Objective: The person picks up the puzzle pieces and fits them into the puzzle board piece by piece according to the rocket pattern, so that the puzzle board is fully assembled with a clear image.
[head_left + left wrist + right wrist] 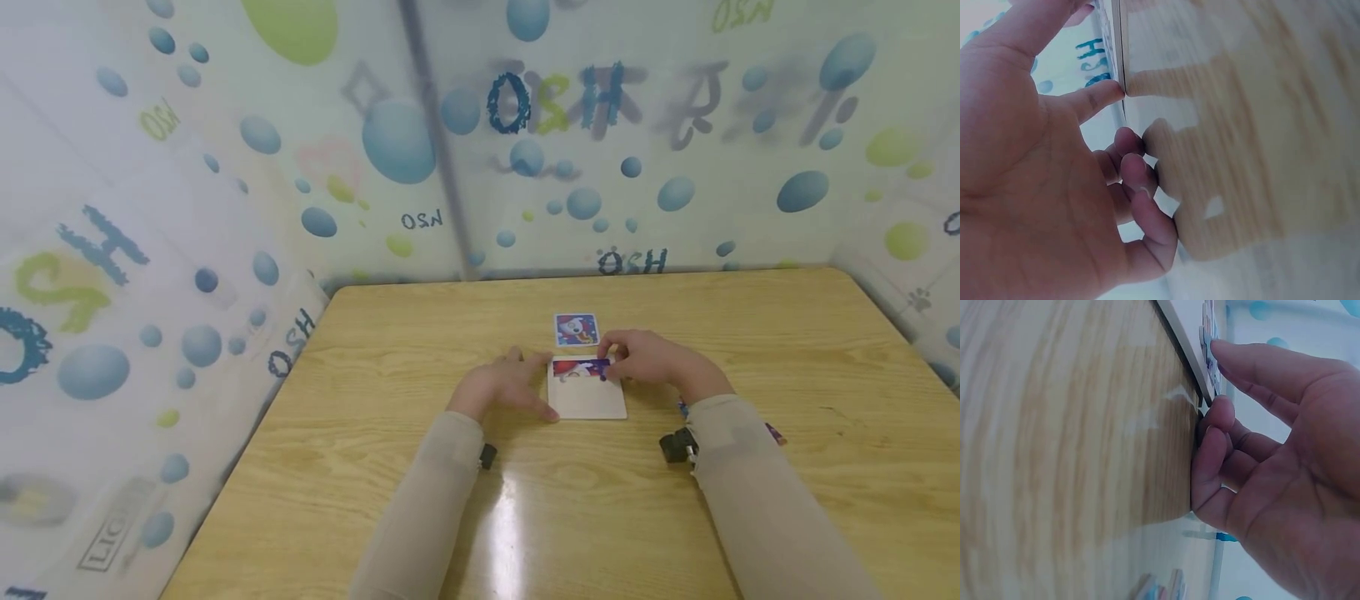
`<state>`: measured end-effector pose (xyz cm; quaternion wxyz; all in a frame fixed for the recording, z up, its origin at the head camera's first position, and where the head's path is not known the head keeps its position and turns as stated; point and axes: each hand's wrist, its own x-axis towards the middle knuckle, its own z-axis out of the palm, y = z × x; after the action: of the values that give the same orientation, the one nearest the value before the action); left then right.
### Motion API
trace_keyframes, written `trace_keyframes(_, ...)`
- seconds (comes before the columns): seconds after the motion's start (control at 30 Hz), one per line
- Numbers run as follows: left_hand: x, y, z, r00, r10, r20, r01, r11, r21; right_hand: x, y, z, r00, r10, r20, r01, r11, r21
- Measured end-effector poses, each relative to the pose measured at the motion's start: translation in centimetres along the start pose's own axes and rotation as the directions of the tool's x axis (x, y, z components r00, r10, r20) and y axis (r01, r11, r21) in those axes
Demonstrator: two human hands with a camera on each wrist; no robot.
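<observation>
A flat white puzzle board [587, 404] lies on the table, with a strip of colourful puzzle pieces [576, 367] along its far edge. My left hand [504, 387] spans the board's left side, one fingertip at the far corner and the thumb at the near one; its other fingers rest on the tabletop. At the far right corner, my right hand [647, 362] presses its thumb [1235, 355] onto the pieces. Its index finger reaches to the board's far edge, and the lower fingers curl against the table. Behind the board lies a square picture card [577, 330].
Loose colourful pieces [776, 434] lie on the wooden table [375, 358] near the right sleeve, partly hidden by that forearm. Curtain-like walls [465, 217] printed with bubbles stand behind and to the left of the table.
</observation>
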<state>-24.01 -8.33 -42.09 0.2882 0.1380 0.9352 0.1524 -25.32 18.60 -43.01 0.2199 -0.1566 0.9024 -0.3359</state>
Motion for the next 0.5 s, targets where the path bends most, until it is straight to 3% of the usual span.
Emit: trace_keyframes(0.5,-0.03,0.24,-0.08,1.000,-0.005,0.003,0.005,1.000,-0.007,-0.19,-0.01,0.01,1.000,-0.016,-0.011,0.016,1.000,-0.026)
